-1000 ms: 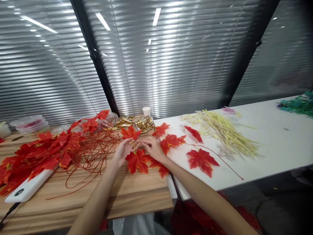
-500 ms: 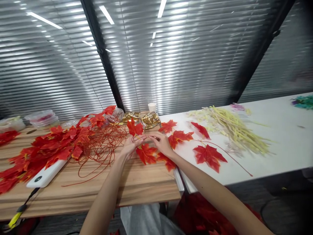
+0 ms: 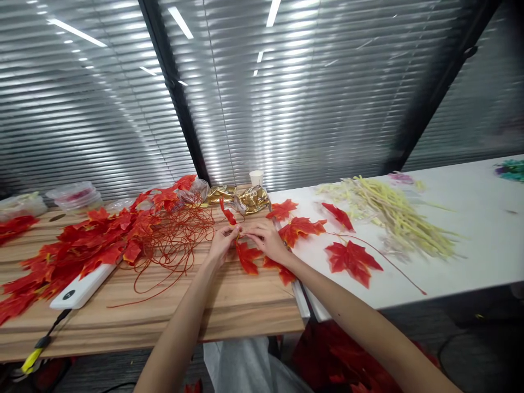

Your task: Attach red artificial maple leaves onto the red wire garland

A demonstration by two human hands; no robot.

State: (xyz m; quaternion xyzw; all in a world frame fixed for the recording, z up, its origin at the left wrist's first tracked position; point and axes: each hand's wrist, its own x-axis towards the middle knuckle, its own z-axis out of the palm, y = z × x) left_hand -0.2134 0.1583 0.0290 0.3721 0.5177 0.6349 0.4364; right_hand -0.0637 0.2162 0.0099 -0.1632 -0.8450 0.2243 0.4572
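My left hand (image 3: 223, 241) and my right hand (image 3: 265, 238) meet over the wooden table, fingertips nearly touching. The left one pinches the stem of a red artificial maple leaf (image 3: 248, 257), which hangs below the fingers. Another red leaf (image 3: 227, 212), turned edge-on, rises just above them. Closed fingers of my right hand grip at the same spot, seemingly on the thin red cord strung with leaves; the exact hold is too small to see. To the right, the cord (image 3: 382, 254) runs past more red leaves (image 3: 352, 262) lying on the white table.
A heap of red leaves (image 3: 94, 243) and a tangle of red cord (image 3: 176, 234) lie on the left, beside a white power bank (image 3: 84, 286). Gold packets (image 3: 254, 200) and a paper cup (image 3: 256, 177) stand behind. Pale yellow strips (image 3: 393, 218) cover part of the white table (image 3: 487, 234).
My left hand has gone from flatter, extended fingers to a pinch. The two leaves at my fingers have turned, the upper one now edge-on. My right hand has shifted only slightly.
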